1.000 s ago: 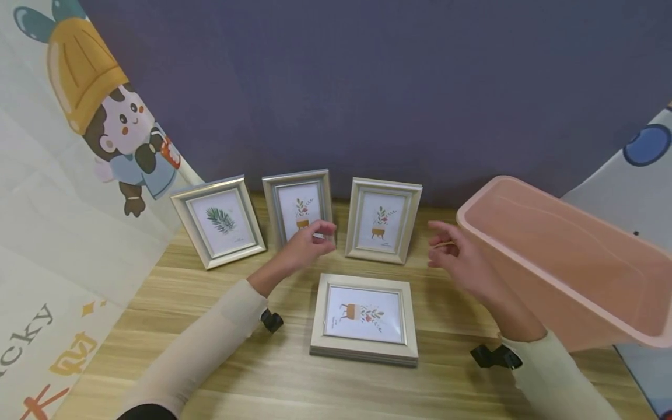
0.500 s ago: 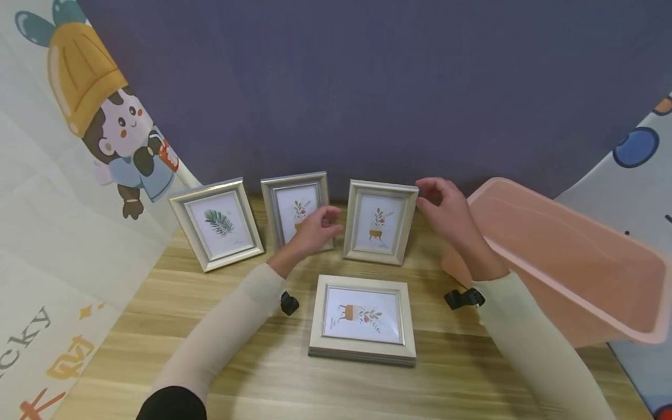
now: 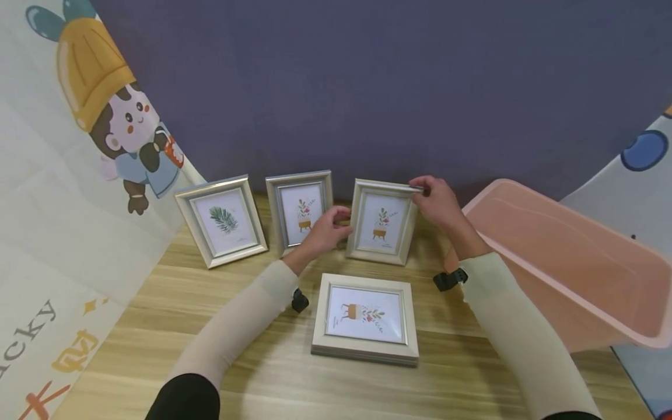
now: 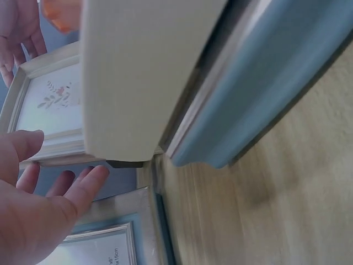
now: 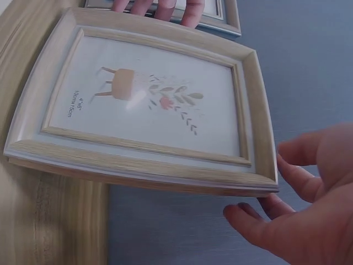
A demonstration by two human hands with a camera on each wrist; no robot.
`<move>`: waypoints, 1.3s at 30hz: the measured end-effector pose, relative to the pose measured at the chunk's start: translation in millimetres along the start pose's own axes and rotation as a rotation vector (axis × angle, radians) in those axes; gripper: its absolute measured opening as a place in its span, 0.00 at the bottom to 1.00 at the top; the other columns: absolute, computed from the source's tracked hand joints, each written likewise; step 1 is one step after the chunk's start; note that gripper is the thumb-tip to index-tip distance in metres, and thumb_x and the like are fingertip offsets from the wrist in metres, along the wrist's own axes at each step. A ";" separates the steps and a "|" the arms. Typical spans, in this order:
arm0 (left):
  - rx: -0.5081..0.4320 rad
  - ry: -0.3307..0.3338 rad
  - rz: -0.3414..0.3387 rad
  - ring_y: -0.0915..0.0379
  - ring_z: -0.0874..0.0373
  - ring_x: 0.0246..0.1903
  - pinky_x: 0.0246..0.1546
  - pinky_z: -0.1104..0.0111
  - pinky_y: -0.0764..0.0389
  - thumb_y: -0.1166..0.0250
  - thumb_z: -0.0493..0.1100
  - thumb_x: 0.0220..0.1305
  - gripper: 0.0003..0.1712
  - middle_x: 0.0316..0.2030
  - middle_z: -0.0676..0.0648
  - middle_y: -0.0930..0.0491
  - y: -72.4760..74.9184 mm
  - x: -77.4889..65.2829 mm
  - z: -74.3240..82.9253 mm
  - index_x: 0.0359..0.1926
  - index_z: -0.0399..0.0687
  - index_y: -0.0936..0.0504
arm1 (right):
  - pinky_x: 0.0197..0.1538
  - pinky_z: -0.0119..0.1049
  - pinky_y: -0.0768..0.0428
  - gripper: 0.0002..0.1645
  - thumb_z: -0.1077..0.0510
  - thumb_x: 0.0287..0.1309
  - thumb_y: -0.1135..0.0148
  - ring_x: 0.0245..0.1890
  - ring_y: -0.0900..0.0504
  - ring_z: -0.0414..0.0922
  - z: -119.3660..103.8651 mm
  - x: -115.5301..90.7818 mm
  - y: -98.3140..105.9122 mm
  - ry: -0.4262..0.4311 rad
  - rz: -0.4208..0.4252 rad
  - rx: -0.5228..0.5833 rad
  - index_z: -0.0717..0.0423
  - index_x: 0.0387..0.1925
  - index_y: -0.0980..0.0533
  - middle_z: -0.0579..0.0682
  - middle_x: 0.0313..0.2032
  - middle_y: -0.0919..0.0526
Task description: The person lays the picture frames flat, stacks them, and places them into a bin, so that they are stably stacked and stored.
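Three picture frames stand upright in a row. The right one (image 3: 383,221), pale cream with a potted-flower print, has my right hand (image 3: 441,203) pinching its top right corner, some fingertips hidden behind it. My left hand (image 3: 326,231), fingers loosely bent, is at its left edge; in the left wrist view the thumb and fingers (image 4: 88,187) are spread around that edge without a visible grip. Partly behind my left hand is the silvery middle frame (image 3: 299,204). At left stands the frame with a green leaf print (image 3: 223,221). Several frames lie in a flat stack (image 3: 364,315) nearer me.
A pink plastic bin (image 3: 567,262) stands at the right, close to my right forearm. Behind the row rises a dark blue cloth wall (image 3: 378,87). A cartoon-printed sheet (image 3: 63,204) borders the wood-grain table (image 3: 252,373) on the left.
My right hand has risen from beside the bin to the right frame's top corner and taken hold of it. The left hand has moved right to that frame's left edge.
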State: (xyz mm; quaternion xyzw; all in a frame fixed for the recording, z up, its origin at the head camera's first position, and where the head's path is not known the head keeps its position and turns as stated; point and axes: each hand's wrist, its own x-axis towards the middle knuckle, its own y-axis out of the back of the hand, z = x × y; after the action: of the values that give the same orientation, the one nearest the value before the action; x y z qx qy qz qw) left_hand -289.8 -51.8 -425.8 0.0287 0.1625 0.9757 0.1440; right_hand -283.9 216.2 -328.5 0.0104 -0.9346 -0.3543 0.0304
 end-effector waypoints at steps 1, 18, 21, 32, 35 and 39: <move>-0.002 -0.006 -0.002 0.23 0.43 0.61 0.59 0.60 0.17 0.34 0.36 0.68 0.27 0.66 0.39 0.25 -1.0 0.8 -1.2 0.66 0.43 0.30 | 0.59 0.53 0.27 0.24 0.58 0.72 0.48 0.61 0.31 0.57 1.4 0.8 -0.7 -0.003 0.003 -0.004 0.58 0.67 0.29 0.63 0.66 0.30; 0.073 -0.086 0.060 0.18 0.44 0.54 0.54 0.62 0.14 0.34 0.33 0.63 0.23 0.56 0.37 0.18 -5.9 5.8 -6.4 0.59 0.42 0.26 | 0.55 0.51 0.21 0.18 0.59 0.76 0.51 0.63 0.25 0.57 12.6 6.9 -4.2 -0.032 0.035 -0.024 0.54 0.63 0.27 0.60 0.68 0.27; 0.070 -0.081 0.060 0.18 0.44 0.53 0.53 0.62 0.14 0.33 0.32 0.63 0.24 0.56 0.37 0.18 -5.8 5.8 -5.7 0.59 0.42 0.26 | 0.54 0.50 0.21 0.18 0.59 0.76 0.51 0.62 0.25 0.57 13.2 7.1 -4.2 -0.031 0.037 -0.022 0.54 0.63 0.27 0.59 0.68 0.27; 0.085 -0.096 0.089 0.16 0.44 0.50 0.50 0.65 0.13 0.30 0.30 0.60 0.24 0.52 0.37 0.16 -9.1 8.4 -7.1 0.57 0.41 0.26 | 0.52 0.47 0.21 0.17 0.60 0.75 0.48 0.62 0.23 0.56 13.5 5.6 -4.5 -0.019 0.061 -0.023 0.54 0.60 0.25 0.59 0.66 0.24; 0.083 -0.102 0.097 0.16 0.44 0.49 0.48 0.66 0.13 0.30 0.29 0.60 0.24 0.51 0.37 0.16 -9.7 8.5 -6.4 0.57 0.40 0.26 | 0.51 0.46 0.20 0.17 0.60 0.75 0.48 0.62 0.23 0.56 14.1 4.7 -3.7 -0.010 0.063 -0.019 0.55 0.60 0.24 0.59 0.65 0.24; 0.085 -0.098 0.102 0.16 0.46 0.49 0.48 0.67 0.13 0.30 0.30 0.60 0.24 0.52 0.37 0.16 -9.9 8.1 -3.8 0.57 0.42 0.25 | 0.49 0.44 0.20 0.17 0.59 0.75 0.48 0.60 0.22 0.55 13.6 4.4 -1.5 -0.010 0.065 -0.013 0.54 0.61 0.25 0.59 0.64 0.24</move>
State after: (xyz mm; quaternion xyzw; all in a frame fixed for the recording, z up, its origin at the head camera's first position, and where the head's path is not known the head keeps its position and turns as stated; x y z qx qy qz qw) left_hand -295.3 -41.6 -432.5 0.0909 0.1949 0.9714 0.1006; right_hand -289.1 223.9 -339.4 -0.0220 -0.9323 -0.3591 0.0375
